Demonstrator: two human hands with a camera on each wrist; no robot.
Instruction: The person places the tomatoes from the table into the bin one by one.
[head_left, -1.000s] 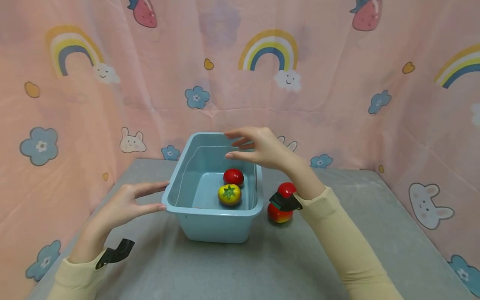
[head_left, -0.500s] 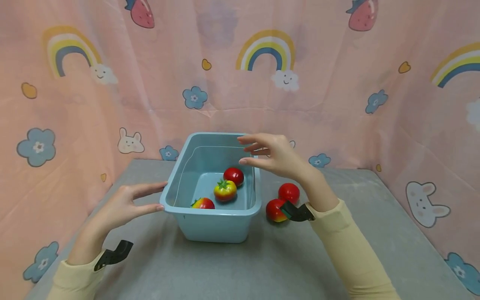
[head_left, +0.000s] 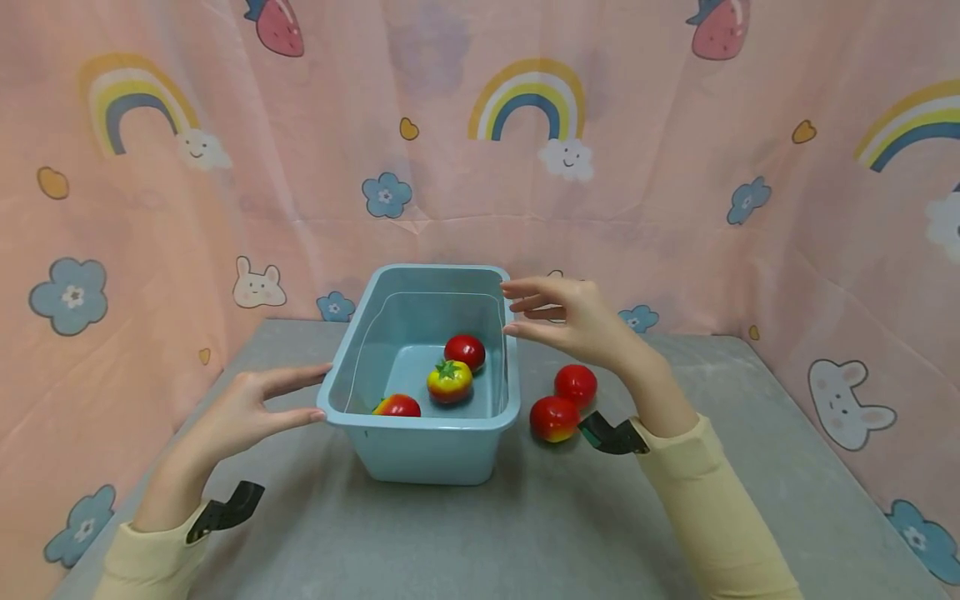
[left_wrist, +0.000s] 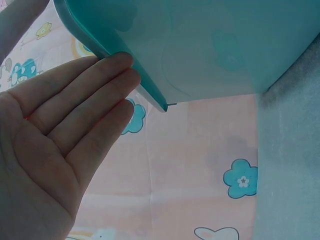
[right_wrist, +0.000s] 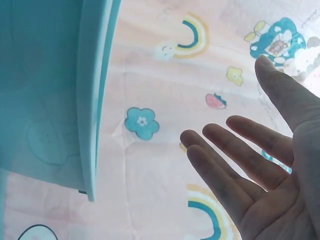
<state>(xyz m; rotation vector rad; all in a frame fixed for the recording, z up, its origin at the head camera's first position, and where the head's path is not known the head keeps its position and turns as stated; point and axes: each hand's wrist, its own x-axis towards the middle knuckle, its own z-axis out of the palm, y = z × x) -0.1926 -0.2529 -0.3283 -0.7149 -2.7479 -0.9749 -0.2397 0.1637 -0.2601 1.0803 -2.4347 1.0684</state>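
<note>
A light blue basin point(head_left: 427, 450) holds a dark red fruit point(head_left: 465, 352), a yellow-red tomato point(head_left: 449, 382) with a green star-shaped top, and a red one point(head_left: 398, 406) partly hidden by the near rim. The left hand point(head_left: 240, 417) touches the basin's left rim with straight fingers; the left wrist view shows its fingertips against the rim point(left_wrist: 145, 90). At the basin's right edge hangs the right hand point(head_left: 585, 325), fingers extended and holding nothing. In the right wrist view a gap separates that hand point(right_wrist: 260, 175) from the basin wall point(right_wrist: 40, 90).
Two red fruits, one round point(head_left: 576, 385) and one red-yellow point(head_left: 554, 418), stand on the grey table point(head_left: 645, 517) right of the basin, near the right wrist's black strap point(head_left: 612, 435). A pink patterned curtain point(head_left: 637, 217) surrounds the table's back and sides.
The right hand has moved right, from above the basin to its right edge. A red fruit has come into view at the near left inside, and the yellow-red tomato has tipped. The left hand stays at the rim.
</note>
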